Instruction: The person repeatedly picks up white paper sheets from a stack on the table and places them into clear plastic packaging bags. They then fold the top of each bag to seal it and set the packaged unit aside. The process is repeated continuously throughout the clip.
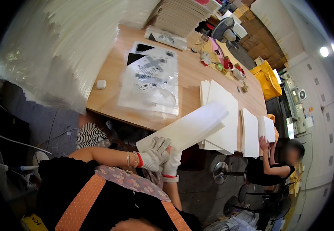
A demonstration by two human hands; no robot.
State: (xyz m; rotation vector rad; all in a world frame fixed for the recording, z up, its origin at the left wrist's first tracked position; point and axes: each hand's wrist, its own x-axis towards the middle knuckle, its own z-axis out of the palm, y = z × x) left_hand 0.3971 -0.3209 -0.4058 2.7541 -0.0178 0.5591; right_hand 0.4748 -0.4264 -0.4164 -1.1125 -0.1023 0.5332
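Note:
A long white sheet or thin stack of paper (192,122) slants up from my hands, its far end over the table edge and a larger paper pile. My left hand (154,153), in a white work glove with a red cuff, grips the near end of the paper. Close against it, my right hand (171,163), gloved likewise, holds the same end from the right; the paper and left hand partly hide its fingers. The wide pile of white sheets (222,106) lies just beyond. Left of the paper, printed clear plastic bags (149,82) lie overlapped on the table.
On the wooden table (109,102) are a small white case (101,84), tall plastic-bag stacks (67,50) and scattered small items (220,61). At the right, a co-worker (270,165) handles another white paper stack (266,129). Stools (220,172) stand below the table edge.

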